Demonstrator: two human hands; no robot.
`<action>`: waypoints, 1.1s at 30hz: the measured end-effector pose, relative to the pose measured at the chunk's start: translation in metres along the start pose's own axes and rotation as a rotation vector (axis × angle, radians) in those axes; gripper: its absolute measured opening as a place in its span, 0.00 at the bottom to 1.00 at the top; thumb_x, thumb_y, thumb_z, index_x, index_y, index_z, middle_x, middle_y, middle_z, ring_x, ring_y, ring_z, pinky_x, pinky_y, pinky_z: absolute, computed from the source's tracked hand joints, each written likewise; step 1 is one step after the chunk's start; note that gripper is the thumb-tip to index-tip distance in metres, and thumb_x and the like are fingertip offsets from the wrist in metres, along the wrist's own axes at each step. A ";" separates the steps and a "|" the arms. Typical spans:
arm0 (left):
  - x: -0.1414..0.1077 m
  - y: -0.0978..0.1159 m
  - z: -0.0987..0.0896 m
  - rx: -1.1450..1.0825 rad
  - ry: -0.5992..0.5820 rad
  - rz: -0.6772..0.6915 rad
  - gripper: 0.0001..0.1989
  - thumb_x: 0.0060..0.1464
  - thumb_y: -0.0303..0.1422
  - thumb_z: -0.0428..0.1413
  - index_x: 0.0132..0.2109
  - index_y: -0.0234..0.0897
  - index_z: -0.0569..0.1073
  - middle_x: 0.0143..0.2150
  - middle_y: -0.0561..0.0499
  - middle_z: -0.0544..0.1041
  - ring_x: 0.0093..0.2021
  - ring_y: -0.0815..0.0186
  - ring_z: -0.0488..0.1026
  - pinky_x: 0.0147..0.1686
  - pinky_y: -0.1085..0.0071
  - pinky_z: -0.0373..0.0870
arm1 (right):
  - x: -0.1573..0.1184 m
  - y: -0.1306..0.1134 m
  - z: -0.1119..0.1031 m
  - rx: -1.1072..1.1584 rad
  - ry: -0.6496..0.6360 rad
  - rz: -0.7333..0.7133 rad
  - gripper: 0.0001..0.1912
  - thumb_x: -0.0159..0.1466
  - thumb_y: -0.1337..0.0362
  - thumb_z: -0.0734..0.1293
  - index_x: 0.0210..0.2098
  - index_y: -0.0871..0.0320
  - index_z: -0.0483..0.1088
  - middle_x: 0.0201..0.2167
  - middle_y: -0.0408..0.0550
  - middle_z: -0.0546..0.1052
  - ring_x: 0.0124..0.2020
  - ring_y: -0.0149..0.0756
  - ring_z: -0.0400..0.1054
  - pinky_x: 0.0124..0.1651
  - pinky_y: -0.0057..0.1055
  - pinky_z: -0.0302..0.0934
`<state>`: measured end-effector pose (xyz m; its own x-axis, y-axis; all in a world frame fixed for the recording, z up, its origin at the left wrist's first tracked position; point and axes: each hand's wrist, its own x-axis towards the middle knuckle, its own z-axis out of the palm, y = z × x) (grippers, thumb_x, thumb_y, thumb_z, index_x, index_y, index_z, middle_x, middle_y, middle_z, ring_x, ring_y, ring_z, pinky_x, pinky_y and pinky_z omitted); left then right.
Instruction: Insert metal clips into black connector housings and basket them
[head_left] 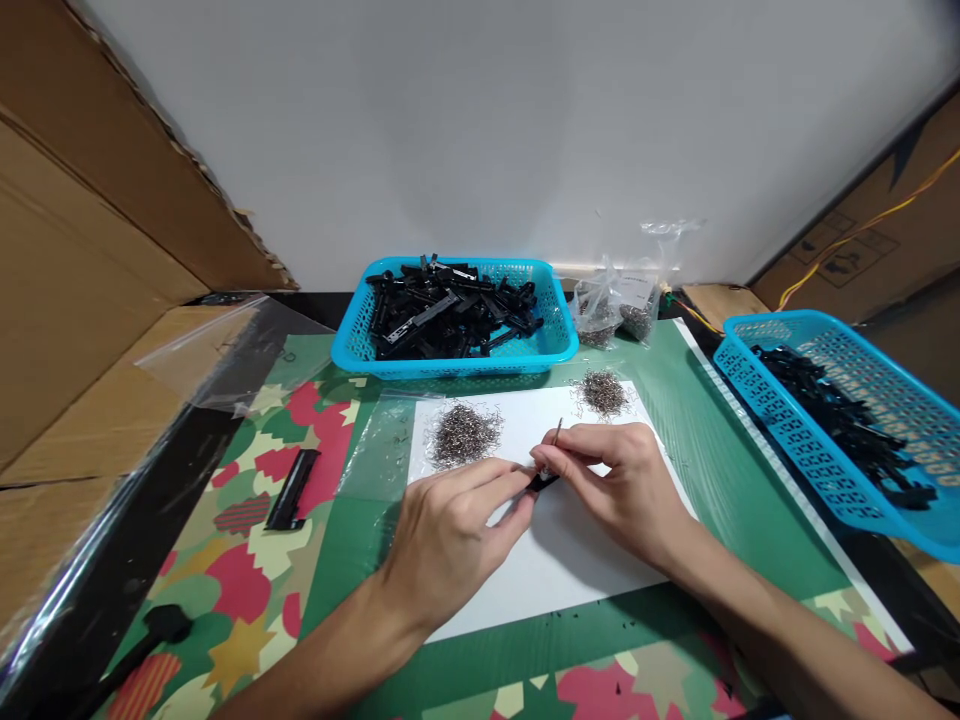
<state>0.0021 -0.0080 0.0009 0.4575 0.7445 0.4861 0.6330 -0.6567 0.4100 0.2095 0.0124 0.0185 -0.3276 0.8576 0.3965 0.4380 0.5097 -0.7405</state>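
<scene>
Over the white sheet (525, 570), my left hand (461, 515) pinches a small black part (545, 482) between its fingers. My right hand (611, 480) meets it from the right, thumb and forefinger closed on a thin metal piece (558, 430) that points upward at the black part. The fingers hide most of the black part and the lower end of the metal piece. Behind my left hand lies a pile of small metal springs or wires (463, 434). A smaller pile (602, 394) lies behind my right hand.
A blue basket (457, 370) of black parts stands at the back, beside clear bags (615, 305) of metal pieces. Another blue basket (817, 470) is at the right. A black part (292, 490) and a black-headed tool (166, 624) lie at the left. Cardboard (82, 240) borders the left side.
</scene>
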 end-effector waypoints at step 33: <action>-0.003 -0.010 -0.001 -0.246 0.165 -0.188 0.12 0.66 0.28 0.61 0.54 0.45 0.80 0.49 0.51 0.83 0.27 0.73 0.71 0.25 0.77 0.70 | 0.013 0.029 -0.029 0.260 -0.103 0.350 0.18 0.71 0.49 0.70 0.39 0.59 0.78 0.22 0.36 0.55 0.26 0.30 0.49 0.29 0.30 0.42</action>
<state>-0.0060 -0.0035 -0.0038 0.2279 0.8387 0.4945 0.5176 -0.5346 0.6681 0.2429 0.0403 0.0177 -0.2844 0.9573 0.0519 0.3169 0.1450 -0.9373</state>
